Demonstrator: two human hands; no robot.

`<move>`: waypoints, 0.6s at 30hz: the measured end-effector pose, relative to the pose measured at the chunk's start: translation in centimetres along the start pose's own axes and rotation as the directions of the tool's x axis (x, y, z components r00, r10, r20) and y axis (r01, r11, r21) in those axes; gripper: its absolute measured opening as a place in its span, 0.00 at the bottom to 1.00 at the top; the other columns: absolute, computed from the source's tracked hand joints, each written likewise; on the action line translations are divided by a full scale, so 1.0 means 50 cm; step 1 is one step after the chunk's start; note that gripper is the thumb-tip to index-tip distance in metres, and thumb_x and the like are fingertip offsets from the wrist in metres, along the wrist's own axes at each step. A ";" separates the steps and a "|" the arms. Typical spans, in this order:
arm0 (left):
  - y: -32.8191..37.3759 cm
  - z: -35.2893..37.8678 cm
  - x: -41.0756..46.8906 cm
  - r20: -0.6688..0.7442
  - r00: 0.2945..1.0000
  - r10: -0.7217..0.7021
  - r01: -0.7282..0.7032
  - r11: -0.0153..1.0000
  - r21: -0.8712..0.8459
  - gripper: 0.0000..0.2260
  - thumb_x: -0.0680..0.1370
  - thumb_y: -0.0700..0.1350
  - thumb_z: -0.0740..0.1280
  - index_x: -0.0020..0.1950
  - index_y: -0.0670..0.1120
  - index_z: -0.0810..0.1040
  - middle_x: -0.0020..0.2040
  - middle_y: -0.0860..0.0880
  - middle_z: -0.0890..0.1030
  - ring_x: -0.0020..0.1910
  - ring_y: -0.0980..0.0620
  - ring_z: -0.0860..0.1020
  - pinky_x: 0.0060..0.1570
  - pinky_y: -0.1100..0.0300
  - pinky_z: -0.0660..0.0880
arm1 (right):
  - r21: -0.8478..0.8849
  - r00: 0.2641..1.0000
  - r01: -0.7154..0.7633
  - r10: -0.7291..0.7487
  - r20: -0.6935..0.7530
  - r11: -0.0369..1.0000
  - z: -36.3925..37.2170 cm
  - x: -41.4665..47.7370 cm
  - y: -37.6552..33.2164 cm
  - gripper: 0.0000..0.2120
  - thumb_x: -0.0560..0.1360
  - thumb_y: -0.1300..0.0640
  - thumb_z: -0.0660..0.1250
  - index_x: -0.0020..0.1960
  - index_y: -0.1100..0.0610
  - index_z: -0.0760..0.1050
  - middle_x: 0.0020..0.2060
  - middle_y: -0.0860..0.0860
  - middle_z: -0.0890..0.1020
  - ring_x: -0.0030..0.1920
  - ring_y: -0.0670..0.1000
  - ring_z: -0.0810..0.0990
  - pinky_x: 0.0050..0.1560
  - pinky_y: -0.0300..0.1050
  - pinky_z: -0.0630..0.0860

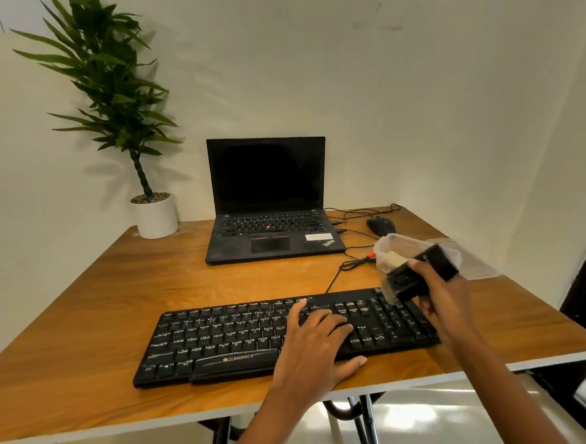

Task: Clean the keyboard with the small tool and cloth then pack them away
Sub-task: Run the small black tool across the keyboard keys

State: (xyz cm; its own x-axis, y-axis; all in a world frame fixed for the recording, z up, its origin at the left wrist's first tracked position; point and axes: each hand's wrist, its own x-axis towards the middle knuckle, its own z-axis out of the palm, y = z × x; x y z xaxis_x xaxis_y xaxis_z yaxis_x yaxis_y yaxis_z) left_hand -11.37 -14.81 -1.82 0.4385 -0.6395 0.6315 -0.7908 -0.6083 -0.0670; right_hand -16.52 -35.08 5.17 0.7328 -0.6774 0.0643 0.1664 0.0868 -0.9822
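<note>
A black keyboard (pixel 223 339) lies near the table's front edge. My left hand (pixel 312 337) rests flat on its right half, fingers spread over the keys. My right hand (pixel 443 298) grips a small black brush (pixel 421 272) above the keyboard's far right corner, with the pale bristles pointing down at the number pad. Just behind the brush lies a clear plastic bag (pixel 396 246) with something pale, perhaps the cloth, inside.
An open black laptop (pixel 270 202) sits at the back of the wooden table (pixel 85 320). A black mouse (pixel 381 225) and loose cables (pixel 355 259) lie to its right. A potted plant (pixel 155 214) stands at the back left corner.
</note>
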 end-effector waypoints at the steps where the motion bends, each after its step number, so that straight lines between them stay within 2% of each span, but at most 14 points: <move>1: 0.000 -0.001 0.000 0.008 1.000 0.003 -0.003 1.000 0.007 0.23 0.74 0.67 0.54 0.53 0.57 0.81 0.52 0.60 0.80 0.55 0.58 0.78 0.65 0.46 0.58 | -0.073 0.999 0.046 -0.047 -0.014 0.996 0.018 0.004 -0.005 0.19 0.72 0.55 0.69 0.61 0.57 0.71 0.45 0.53 0.80 0.36 0.44 0.77 0.30 0.32 0.74; 3: -0.001 -0.004 0.002 0.027 1.000 -0.004 0.003 1.000 0.007 0.22 0.75 0.67 0.54 0.53 0.57 0.81 0.53 0.60 0.80 0.57 0.58 0.77 0.66 0.46 0.57 | -0.221 0.989 0.148 -0.143 0.037 0.964 0.055 0.013 -0.013 0.17 0.71 0.56 0.70 0.58 0.54 0.72 0.47 0.49 0.79 0.46 0.46 0.77 0.47 0.42 0.77; 5: -0.003 -0.004 0.002 0.037 0.999 -0.006 0.006 1.000 -0.001 0.21 0.75 0.66 0.54 0.54 0.57 0.81 0.53 0.61 0.80 0.57 0.58 0.77 0.67 0.46 0.56 | -0.355 0.966 0.252 -0.213 0.144 0.900 0.084 0.022 -0.012 0.11 0.71 0.57 0.71 0.50 0.50 0.72 0.44 0.45 0.78 0.47 0.45 0.76 0.54 0.47 0.74; 7: -0.003 -0.004 0.000 0.036 0.999 -0.006 0.006 1.000 -0.007 0.21 0.75 0.66 0.54 0.54 0.57 0.81 0.53 0.61 0.80 0.57 0.59 0.77 0.67 0.46 0.56 | -0.439 0.942 0.325 -0.244 0.232 0.838 0.104 0.033 -0.002 0.10 0.71 0.57 0.71 0.47 0.49 0.71 0.43 0.46 0.78 0.47 0.47 0.77 0.53 0.47 0.75; 11: -0.003 -0.004 0.001 0.031 0.999 -0.005 0.006 1.000 -0.028 0.21 0.75 0.66 0.55 0.54 0.57 0.81 0.53 0.61 0.81 0.56 0.59 0.77 0.67 0.45 0.56 | -0.565 0.920 0.387 -0.263 0.291 0.729 0.120 0.044 0.015 0.10 0.72 0.53 0.70 0.50 0.52 0.72 0.43 0.48 0.78 0.47 0.50 0.77 0.49 0.47 0.74; 13: -0.003 -0.002 0.001 0.027 1.000 -0.006 0.007 0.999 -0.034 0.21 0.75 0.66 0.55 0.54 0.57 0.81 0.53 0.61 0.81 0.56 0.58 0.77 0.67 0.45 0.56 | -0.580 0.919 0.390 -0.262 0.294 0.715 0.117 0.047 0.015 0.10 0.72 0.52 0.70 0.50 0.52 0.72 0.43 0.48 0.78 0.46 0.50 0.76 0.48 0.46 0.74; 16: -0.005 -0.002 0.001 0.019 1.000 -0.003 0.003 0.999 -0.040 0.21 0.75 0.66 0.55 0.54 0.57 0.81 0.53 0.61 0.81 0.56 0.58 0.77 0.67 0.45 0.56 | -0.600 0.934 0.331 -0.163 0.318 0.728 0.111 0.053 0.006 0.10 0.72 0.53 0.69 0.50 0.52 0.71 0.43 0.48 0.77 0.47 0.49 0.76 0.47 0.43 0.71; 18: -0.005 -0.004 0.002 0.026 1.000 -0.008 0.010 0.999 -0.046 0.21 0.75 0.66 0.55 0.54 0.57 0.81 0.53 0.61 0.81 0.56 0.58 0.77 0.67 0.45 0.56 | -0.615 0.930 0.339 -0.156 0.332 0.712 0.112 0.056 0.001 0.09 0.72 0.53 0.69 0.49 0.52 0.71 0.42 0.48 0.77 0.46 0.50 0.76 0.46 0.43 0.70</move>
State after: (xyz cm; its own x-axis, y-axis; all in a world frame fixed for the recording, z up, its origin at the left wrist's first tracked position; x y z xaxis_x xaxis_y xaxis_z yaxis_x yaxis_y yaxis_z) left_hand -11.23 -14.62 -1.58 0.4561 -0.6464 0.6116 -0.8054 -0.5922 -0.0253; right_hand -10.78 -32.89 6.29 0.8751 -0.4007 0.2715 -0.0387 -0.6170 -0.7860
